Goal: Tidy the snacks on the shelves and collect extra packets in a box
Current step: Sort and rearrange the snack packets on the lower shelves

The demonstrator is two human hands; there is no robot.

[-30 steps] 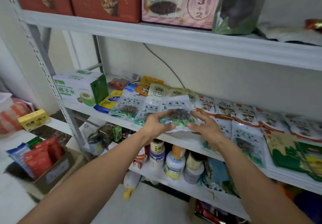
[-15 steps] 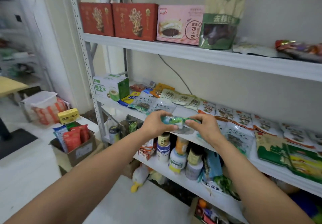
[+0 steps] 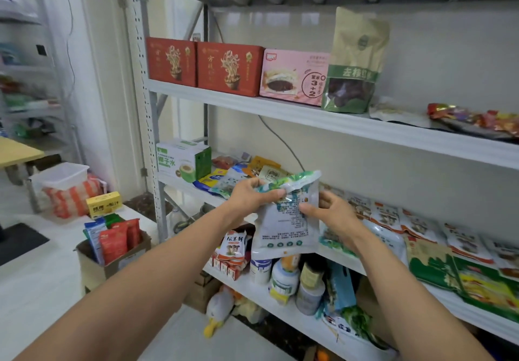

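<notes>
1. White on its printed back and green along its top seal, the snack packet point(image 3: 286, 225) is held upright in the air in front of the middle shelf point(image 3: 182, 185), with the printed back facing the head camera.
2. Left hand point(image 3: 252, 196) — grips the packet's upper left corner. The thumb lies across the near face and the other fingers curl round the top edge.
3. Right hand point(image 3: 335, 216) — holds the packet's right edge. The thumb presses on the near face; the fingers pass behind the packet, and how they lie there cannot be told.
4. Middle shelf: flat packets point(image 3: 393, 217) lie in a row to the right of the hands. A green-and-white carton point(image 3: 179, 161) stands at the left end.
5. The cardboard box point(image 3: 112, 265) stands on the floor left of the shelf unit, well apart from the held packet. Red and blue pouches point(image 3: 113, 241) stand upright in it.
6. Upper shelf point(image 3: 280, 107): red boxes point(image 3: 229, 68), a pink box point(image 3: 293, 78) and a tall pouch point(image 3: 356, 62) stand side by side.
</notes>
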